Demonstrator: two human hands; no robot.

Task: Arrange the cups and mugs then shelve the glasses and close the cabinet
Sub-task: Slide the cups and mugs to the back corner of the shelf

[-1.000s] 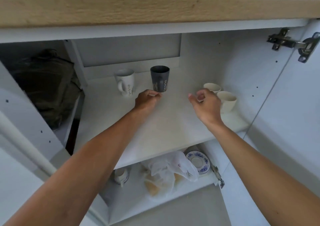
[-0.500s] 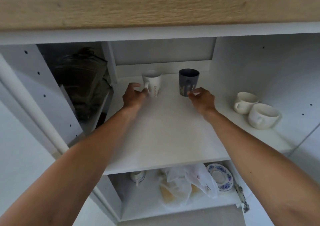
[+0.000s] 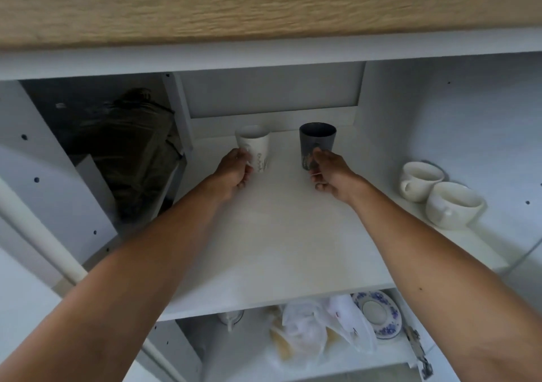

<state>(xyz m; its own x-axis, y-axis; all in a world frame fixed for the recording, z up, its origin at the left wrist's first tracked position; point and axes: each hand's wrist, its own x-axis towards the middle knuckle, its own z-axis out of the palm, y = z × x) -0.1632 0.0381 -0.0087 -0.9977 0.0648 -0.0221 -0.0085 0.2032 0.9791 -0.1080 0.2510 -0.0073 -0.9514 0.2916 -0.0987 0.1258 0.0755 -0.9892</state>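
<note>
A white mug (image 3: 255,144) with a faint pattern and a dark grey mug (image 3: 318,139) stand side by side at the back of the white cabinet shelf (image 3: 278,241). My left hand (image 3: 233,173) is curled around the white mug's handle side. My right hand (image 3: 330,173) grips the dark mug low down at its handle. Both mugs are upright and rest on the shelf. Two squat cream cups (image 3: 421,180) (image 3: 454,204) sit together at the shelf's right side.
A wooden countertop edge (image 3: 264,3) overhangs the cabinet. On the lower shelf lie a plastic bag (image 3: 311,331), a blue-patterned saucer (image 3: 378,314) and a small cup (image 3: 231,318). A dark bag (image 3: 132,147) fills the left compartment. A door hinge (image 3: 419,352) shows at lower right.
Both hands reached farther back and closed on the mugs: the left on the white one, the right on the dark one. The view shifted closer.
</note>
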